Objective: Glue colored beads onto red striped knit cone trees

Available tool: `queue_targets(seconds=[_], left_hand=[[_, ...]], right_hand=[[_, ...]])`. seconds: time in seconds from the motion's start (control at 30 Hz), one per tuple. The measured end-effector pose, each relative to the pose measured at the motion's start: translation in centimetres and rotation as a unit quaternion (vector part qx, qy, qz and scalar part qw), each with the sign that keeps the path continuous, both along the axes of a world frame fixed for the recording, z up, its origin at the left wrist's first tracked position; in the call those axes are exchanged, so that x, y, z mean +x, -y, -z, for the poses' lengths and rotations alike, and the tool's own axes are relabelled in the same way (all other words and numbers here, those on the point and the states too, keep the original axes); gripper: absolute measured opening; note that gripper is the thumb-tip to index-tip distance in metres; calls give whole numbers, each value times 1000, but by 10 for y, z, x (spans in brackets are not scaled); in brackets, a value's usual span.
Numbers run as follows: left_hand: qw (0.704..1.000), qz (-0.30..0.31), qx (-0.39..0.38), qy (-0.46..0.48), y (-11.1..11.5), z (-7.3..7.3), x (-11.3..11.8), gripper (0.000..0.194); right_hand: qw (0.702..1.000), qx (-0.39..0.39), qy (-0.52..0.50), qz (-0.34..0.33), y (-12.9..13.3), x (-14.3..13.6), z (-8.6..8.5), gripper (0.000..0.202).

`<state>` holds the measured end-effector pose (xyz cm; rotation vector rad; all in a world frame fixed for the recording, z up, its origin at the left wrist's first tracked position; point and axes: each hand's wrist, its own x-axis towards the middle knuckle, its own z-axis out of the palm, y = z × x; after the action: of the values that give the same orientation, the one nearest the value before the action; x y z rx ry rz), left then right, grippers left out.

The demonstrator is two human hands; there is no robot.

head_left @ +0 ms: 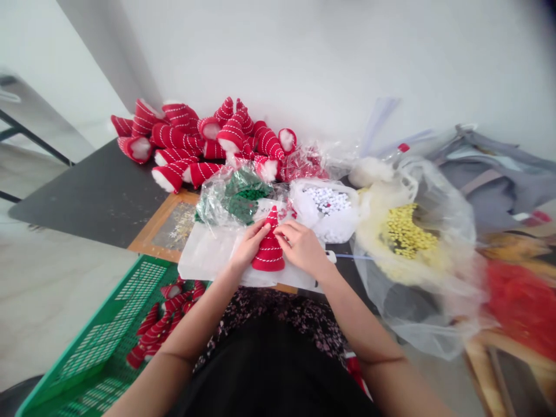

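Observation:
A small red cone-shaped hat (268,256) with white stitched stripes stands tip up over a white sheet (208,255). My left hand (251,243) is closed on its left side, thumb across the front. At the hat's right edge my right hand (300,246) is closed in a pinch; whatever lies between those fingertips is too small to make out. Just behind are a clear bag of green beads (247,194) and a white bag of white beads (328,201). Some tiny red pieces lie between these bags.
Many similar red striped cones stuffed with white (178,138) are heaped at the back left. A green crate (99,324) with more cones stands lower left. To the right are a plastic bag of yellow beads (408,231), a grey bag (490,174) and a red bag (521,307).

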<state>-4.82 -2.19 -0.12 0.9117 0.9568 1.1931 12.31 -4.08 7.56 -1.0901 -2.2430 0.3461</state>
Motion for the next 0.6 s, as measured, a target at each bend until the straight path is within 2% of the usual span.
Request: queue_targets(seconds=[0.17,0.3,0.4,0.6], left_hand=[[1000,-9,-1,5,0,2,0,43],[1000,-13,-2,10,0,0,0,38],[1000,-4,5,2,0,-1,0,38],[1000,-18,19,-10,-3,2,0,36]], right_hand=[[1000,-10,16,0,-3,-4,4,21],[1000,-5,-4,-11,0,-2,1,22],[1000,3,7,27,4,-3,-2,11],[992,-37,87,79,5,-20,0,19]])
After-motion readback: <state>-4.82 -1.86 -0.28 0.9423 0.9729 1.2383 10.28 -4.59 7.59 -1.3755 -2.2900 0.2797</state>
